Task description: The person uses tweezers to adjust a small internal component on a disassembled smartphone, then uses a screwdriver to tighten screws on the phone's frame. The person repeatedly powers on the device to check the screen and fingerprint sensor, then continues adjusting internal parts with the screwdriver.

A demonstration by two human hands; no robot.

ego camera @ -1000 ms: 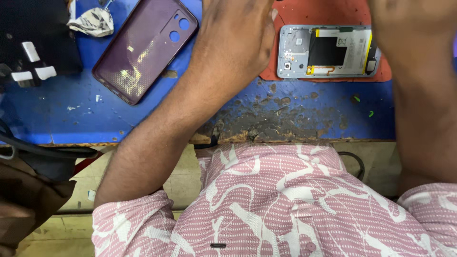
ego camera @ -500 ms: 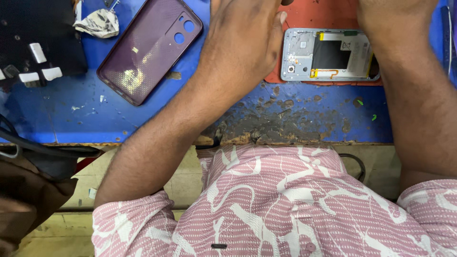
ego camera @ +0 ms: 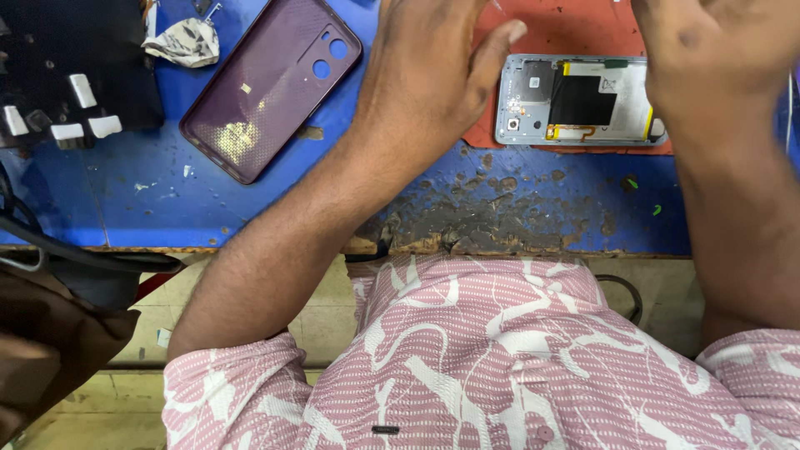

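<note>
An opened phone [ego camera: 581, 100] lies face down on a red mat [ego camera: 575, 25], its grey frame, black shield and yellow flex showing. My left hand [ego camera: 425, 75] rests back-up just left of it, the thumb stretched toward the phone's upper left corner without touching it. The fingers run past the top edge of the view. My right hand [ego camera: 708, 46] hovers over the phone's right end, its fingers also cut off at the top. A purple phone back cover [ego camera: 271, 83] lies inside-up on the blue mat [ego camera: 167, 200], left of my left forearm.
A crumpled white cloth [ego camera: 183, 42] sits above the cover. A black block with white tabs [ego camera: 67, 92] fills the far left. The blue mat's front edge is worn and charred [ego camera: 475, 221]. Dark cables [ego camera: 50, 250] hang off the bench's left side.
The view has tilted so the phone and cover sit lower in frame. My left thumb now shows, spread toward the phone. My right hand stays above the phone's right end.
</note>
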